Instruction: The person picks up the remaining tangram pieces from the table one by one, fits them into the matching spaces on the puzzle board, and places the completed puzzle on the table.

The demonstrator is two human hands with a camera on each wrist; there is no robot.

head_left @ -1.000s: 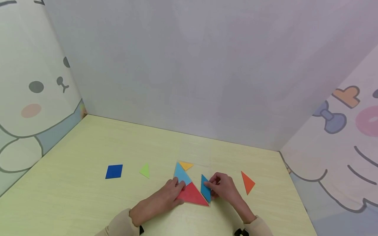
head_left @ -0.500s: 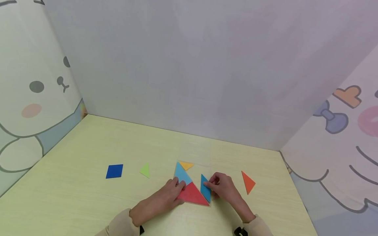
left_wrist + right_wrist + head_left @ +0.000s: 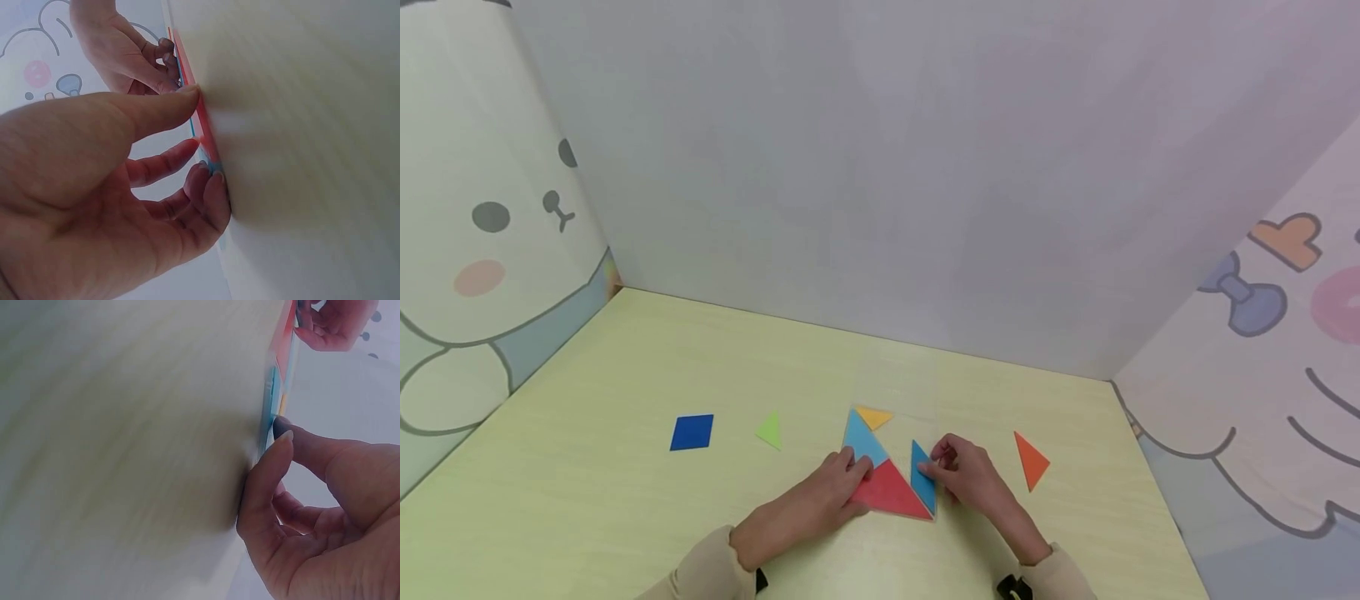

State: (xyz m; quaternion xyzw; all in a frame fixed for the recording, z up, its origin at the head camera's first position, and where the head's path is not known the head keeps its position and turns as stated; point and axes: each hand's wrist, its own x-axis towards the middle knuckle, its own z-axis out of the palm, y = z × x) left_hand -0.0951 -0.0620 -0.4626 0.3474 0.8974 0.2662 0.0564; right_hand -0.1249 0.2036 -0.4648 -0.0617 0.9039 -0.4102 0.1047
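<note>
Tangram pieces lie in a shallow clear tray [image 3: 901, 440] on the table. A red triangle [image 3: 893, 490] and a light blue triangle [image 3: 861, 440] join along an edge, and a small yellow triangle [image 3: 874, 417] sits at the far side. My left hand [image 3: 829, 496] grips the tray's near left corner; in the left wrist view its thumb [image 3: 169, 112] meets the red triangle's edge. My right hand [image 3: 967, 477] pinches a blue parallelogram [image 3: 921, 477] along the tray's right side, thumb [image 3: 306, 444] on top. The hand covers part of this piece.
On the left lie a dark blue piece [image 3: 692, 432] and a lime green triangle [image 3: 771, 432]. An orange triangle [image 3: 1032, 461] is to the right of my right hand. Behind the tray is a clear panel [image 3: 895, 379]; a pale wall [image 3: 865, 167] stands at the back.
</note>
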